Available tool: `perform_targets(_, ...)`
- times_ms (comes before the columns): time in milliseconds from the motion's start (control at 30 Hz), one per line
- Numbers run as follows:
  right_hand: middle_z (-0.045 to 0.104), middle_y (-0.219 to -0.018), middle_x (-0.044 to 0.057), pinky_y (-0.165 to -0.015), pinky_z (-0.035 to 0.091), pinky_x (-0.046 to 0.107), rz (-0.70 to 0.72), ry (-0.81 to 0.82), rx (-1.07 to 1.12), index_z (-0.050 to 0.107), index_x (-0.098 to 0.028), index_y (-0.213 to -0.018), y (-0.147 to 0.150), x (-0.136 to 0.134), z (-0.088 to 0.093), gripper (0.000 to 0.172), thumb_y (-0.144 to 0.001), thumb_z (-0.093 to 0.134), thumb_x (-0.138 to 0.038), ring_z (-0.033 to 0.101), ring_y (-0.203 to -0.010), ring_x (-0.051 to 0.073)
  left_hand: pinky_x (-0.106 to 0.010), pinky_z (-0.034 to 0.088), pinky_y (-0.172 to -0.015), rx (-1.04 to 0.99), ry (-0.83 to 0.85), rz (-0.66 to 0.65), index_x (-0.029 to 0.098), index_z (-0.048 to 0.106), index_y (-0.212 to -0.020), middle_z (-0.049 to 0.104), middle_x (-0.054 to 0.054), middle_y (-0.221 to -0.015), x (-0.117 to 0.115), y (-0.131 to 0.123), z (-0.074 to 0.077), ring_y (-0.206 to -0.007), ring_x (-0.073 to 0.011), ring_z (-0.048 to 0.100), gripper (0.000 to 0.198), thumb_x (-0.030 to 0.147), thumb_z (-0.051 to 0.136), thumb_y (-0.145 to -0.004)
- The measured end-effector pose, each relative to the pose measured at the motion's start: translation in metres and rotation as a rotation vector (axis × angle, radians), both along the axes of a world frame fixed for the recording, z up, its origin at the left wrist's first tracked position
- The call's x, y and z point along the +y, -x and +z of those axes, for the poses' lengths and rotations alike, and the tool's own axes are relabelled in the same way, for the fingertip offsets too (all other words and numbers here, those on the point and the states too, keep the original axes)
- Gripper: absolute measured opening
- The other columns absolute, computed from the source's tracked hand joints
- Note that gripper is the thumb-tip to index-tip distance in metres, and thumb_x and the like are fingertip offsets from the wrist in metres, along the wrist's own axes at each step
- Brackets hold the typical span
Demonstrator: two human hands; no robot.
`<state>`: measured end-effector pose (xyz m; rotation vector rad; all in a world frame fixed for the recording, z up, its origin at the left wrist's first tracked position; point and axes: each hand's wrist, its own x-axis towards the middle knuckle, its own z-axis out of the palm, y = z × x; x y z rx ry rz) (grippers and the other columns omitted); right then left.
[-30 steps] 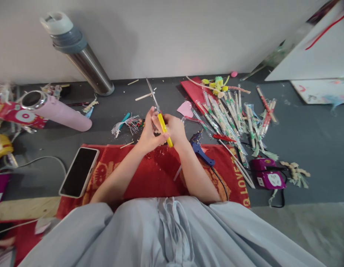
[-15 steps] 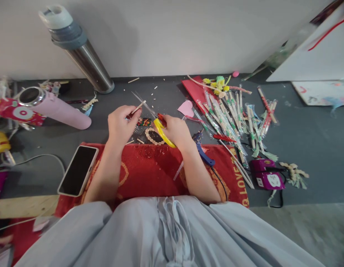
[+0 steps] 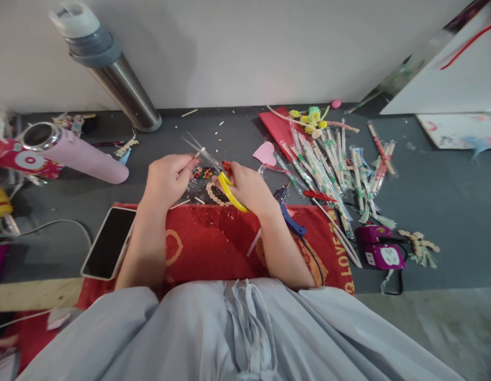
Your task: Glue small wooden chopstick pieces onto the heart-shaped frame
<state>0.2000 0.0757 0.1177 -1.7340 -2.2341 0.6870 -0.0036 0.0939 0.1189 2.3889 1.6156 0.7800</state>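
My right hand (image 3: pixel 247 186) is closed round the yellow handles of a pair of scissors (image 3: pixel 226 187); the blades point up and left with their tips apart. My left hand (image 3: pixel 166 179) pinches a short thin wooden stick (image 3: pixel 198 153), whose end lies at the blades. Under the hands lie a small ring of wooden bits (image 3: pixel 216 193) and wood shavings on a red towel (image 3: pixel 206 241).
A phone (image 3: pixel 106 244) lies on the towel's left edge. A pink bottle (image 3: pixel 74 156) lies on its side and a steel flask (image 3: pixel 110 71) stands at the wall. A blue glue gun (image 3: pixel 288 214), a pile of wrapped chopsticks (image 3: pixel 328 164) and a purple box (image 3: pixel 382 248) are to the right.
The hands parted: my left hand moved left with a stick. The scissors swung from upright to pointing left and their blades opened at the stick's end.
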Motion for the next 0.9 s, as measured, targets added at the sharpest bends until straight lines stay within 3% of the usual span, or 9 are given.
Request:
perform_targets(267, 0.073, -0.097, 0.014, -0.072, 0.040, 0.031, 0.018, -0.015, 0.046, 0.058, -0.013, -0.104, 0.000, -0.003, -0.001, 0.060, -0.095, 0.038, -0.070, 0.068, -0.088, 0.025, -0.033, 0.047, -0.073, -0.007, 0.011, -0.033, 0.023, 0.069, -0.088, 0.069, -0.005, -0.080, 0.001, 0.004, -0.001, -0.079, -0.0209, 0.061, 0.029, 0.037, 0.045, -0.095)
perform_targets(767, 0.074, -0.091, 0.014, -0.066, 0.040, 0.030, -0.047, 0.078, -0.008, 0.066, -0.018, -0.092, 0.004, 0.001, 0.004, 0.062, -0.091, 0.039, -0.073, 0.069, -0.082, 0.026, -0.034, 0.040, -0.063, -0.006, -0.066, -0.011, 0.024, 0.059, -0.071, 0.056, -0.005, -0.064, 0.003, 0.006, -0.007, -0.067, -0.0210, 0.054, 0.027, 0.038, 0.048, -0.092)
perform_targets(900, 0.075, -0.089, 0.014, -0.066, 0.039, 0.030, -0.080, 0.066, 0.018, 0.066, -0.018, -0.088, 0.006, 0.001, 0.002, 0.062, -0.091, 0.039, -0.074, 0.069, -0.081, 0.026, -0.033, 0.042, -0.064, -0.122, -0.058, 0.053, 0.023, 0.062, -0.073, 0.059, -0.004, -0.064, 0.003, -0.001, -0.008, -0.066, -0.0193, 0.057, 0.034, 0.046, 0.048, -0.094)
